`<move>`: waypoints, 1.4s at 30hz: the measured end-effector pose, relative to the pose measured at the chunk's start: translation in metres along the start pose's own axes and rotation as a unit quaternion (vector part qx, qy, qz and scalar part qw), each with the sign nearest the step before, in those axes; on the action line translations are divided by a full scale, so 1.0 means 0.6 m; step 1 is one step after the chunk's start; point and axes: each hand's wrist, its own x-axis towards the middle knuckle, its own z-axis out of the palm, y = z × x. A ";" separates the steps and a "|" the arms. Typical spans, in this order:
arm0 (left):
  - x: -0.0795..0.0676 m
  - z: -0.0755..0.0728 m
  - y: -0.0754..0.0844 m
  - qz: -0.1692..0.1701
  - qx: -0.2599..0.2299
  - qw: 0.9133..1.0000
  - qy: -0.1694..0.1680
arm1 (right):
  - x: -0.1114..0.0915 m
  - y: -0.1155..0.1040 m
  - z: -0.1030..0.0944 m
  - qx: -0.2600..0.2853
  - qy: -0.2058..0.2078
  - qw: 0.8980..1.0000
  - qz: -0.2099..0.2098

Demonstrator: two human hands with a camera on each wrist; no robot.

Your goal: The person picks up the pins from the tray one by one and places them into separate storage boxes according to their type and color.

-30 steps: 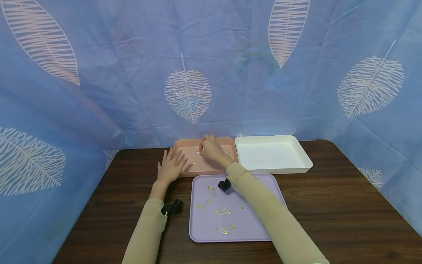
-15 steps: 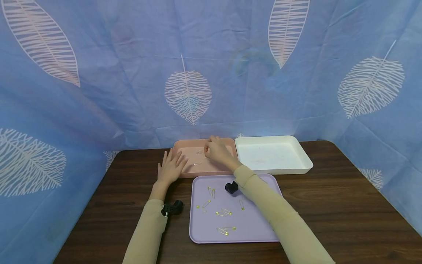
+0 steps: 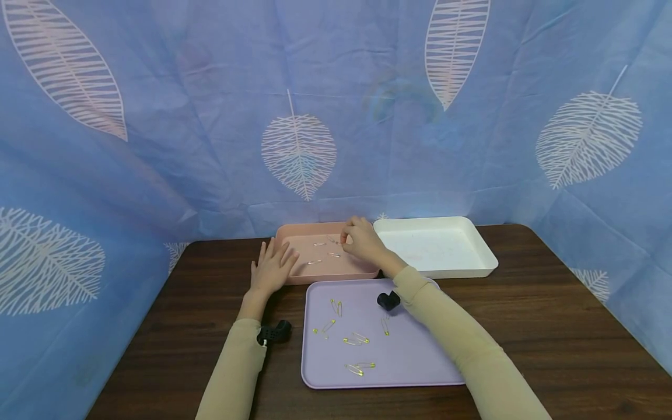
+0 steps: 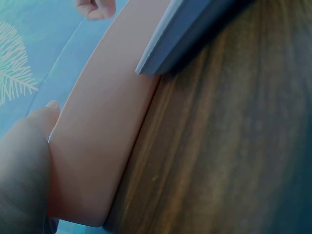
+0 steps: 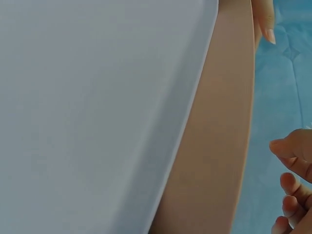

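A pink tray (image 3: 331, 277) stands at the back of the table with several silver safety pins (image 3: 315, 262) in it. My left hand (image 3: 272, 269) rests at its left end, fingers spread; the thumb lies along the tray's rim in the left wrist view. Over the right part of that tray is my right hand (image 3: 364, 240), its thumb and fingers bent, tips close to a pin (image 3: 332, 239). The right wrist view shows these bent fingers (image 5: 287, 183), but whether they pinch a pin cannot be made out. Several yellow-headed safety pins (image 3: 357, 368) lie scattered on the lilac tray (image 3: 409, 367).
A white tray (image 3: 436, 248) adjoins the pink one on the right. The lilac tray sits in front of both. Brown wooden tabletop (image 3: 525, 326) surrounds them, and a blue leaf-patterned curtain (image 3: 367, 146) hangs right behind.
My right hand has moved to the right above the pink tray, uncovering silver safety pins in its middle. The left hand has stayed at the tray's left end.
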 end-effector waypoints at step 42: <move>0.001 0.001 0.001 -0.001 0.012 1.000 -0.014 | -0.183 0.160 -0.122 0.026 0.039 0.998 0.043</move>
